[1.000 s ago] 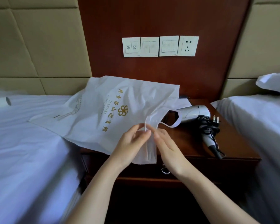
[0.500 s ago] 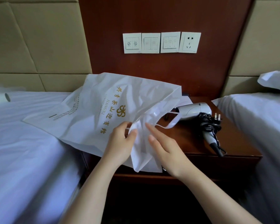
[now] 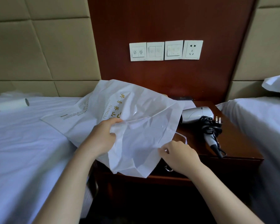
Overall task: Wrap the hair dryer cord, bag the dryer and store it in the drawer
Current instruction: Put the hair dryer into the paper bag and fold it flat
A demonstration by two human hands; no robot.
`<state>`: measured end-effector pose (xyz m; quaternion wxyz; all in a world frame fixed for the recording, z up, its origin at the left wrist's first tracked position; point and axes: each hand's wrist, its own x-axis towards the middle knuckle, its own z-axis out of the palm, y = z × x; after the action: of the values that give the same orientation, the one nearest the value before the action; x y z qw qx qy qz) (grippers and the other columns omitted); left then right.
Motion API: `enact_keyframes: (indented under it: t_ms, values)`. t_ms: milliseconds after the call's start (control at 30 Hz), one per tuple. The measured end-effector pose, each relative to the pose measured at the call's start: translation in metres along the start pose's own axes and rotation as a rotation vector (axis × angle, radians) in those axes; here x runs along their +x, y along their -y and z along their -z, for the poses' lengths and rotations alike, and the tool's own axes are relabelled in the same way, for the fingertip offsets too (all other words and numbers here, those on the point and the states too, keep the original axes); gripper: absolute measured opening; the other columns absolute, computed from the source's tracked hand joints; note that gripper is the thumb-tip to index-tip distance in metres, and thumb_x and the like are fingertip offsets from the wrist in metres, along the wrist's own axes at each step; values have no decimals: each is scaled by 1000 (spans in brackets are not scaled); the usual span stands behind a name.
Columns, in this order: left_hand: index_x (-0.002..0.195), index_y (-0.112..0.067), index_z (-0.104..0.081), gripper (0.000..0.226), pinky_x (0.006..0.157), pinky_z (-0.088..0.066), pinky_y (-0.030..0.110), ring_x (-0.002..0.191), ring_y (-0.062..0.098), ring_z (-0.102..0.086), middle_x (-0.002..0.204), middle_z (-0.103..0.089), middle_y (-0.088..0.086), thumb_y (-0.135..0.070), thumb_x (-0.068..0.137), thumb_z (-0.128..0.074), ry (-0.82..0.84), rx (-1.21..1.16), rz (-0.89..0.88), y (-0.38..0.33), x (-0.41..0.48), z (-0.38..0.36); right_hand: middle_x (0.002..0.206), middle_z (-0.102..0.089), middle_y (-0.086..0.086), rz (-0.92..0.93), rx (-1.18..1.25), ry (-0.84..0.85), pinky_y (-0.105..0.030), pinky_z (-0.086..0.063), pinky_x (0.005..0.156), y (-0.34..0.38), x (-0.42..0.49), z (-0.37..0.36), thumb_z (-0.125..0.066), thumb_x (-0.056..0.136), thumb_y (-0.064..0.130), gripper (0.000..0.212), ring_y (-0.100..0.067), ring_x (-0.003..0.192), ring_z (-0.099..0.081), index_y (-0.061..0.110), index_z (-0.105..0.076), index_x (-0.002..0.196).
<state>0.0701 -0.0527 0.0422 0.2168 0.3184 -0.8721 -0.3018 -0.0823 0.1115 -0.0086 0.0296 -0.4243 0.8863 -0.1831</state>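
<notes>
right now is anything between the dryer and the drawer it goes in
Yes. The white bag, held by the left hand and right hand, hangs over the drawer front, which is shut. The dryer lies unbagged on the nightstand.

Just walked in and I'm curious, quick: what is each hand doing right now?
Left hand: closed, gripping the white plastic bag at its upper edge.
Right hand: closed, pinching the bag's lower right edge.
</notes>
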Motion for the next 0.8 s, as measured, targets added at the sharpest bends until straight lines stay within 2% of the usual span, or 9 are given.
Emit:
enact_keyframes:
  t_ms: [67,133,200,233,333,433,533,600,800]
  values:
    - [114,-27,-63,39,70,-45,24,94,21,-58,107,-62,-2,-2,86,-53,31,40,-28,-9,1,10,62,-46,-1,84,39,-77,-32,-34,61,9,-3,-1,-37,92,35,39,-28,69,-43,14,-40,59]
    - [104,-26,-66,21,68,-41,26,85,18,-56,84,-58,-6,-15,86,-64,35,136,-71,-19,1,20,67,-50,-2,200,107,-132,-34,-37,64,15,0,-5,-37,91,30,35,-26,72,-46,12,-48,62]
    - [92,-22,-66,10,57,-32,26,65,11,-45,67,-45,-9,-27,84,-69,41,227,-118,-30,1,29,99,-61,-4,288,163,-93,-36,-44,82,19,8,-12,-44,91,24,24,-26,98,-53,14,-65,89]
    - [85,-22,-63,12,54,-30,26,60,9,-42,65,-43,-9,-31,82,-70,50,263,-135,-36,1,33,120,-58,-4,321,167,-37,-37,-41,94,22,11,-15,-47,91,23,25,-26,114,-49,17,-65,108]
    - [71,-23,-52,29,57,-30,29,65,16,-43,66,-44,-6,-47,79,-68,22,379,-156,-51,5,49,156,-24,0,358,212,142,-37,-33,108,34,18,-22,-47,93,26,47,-25,133,-40,26,-40,140]
    - [81,-21,-55,43,60,-33,31,73,16,-47,74,-51,-5,-60,70,-67,-14,418,-144,-62,7,67,159,-7,4,361,241,169,-36,-37,104,53,24,-23,-44,95,30,54,-26,123,-52,30,-26,146]
    - [87,-19,-56,50,57,-33,30,70,14,-47,77,-52,-5,-62,65,-71,-47,381,-132,-74,4,86,160,-6,2,348,134,196,-35,-31,107,67,29,-25,-37,98,35,54,-27,132,-42,31,-19,148]
    - [91,-17,-56,50,55,-33,30,66,12,-45,76,-51,-4,-57,66,-73,-64,320,-108,-79,2,100,159,-10,0,314,102,236,-39,-29,110,73,28,-29,-33,98,38,54,-28,137,-33,30,-16,148]
    - [99,-14,-54,39,50,-28,28,59,13,-40,73,-46,-3,-39,76,-73,-64,225,-87,-87,-3,136,151,-32,0,249,-5,297,-42,-37,102,79,28,-36,-30,97,43,52,-29,129,-43,25,-22,145]
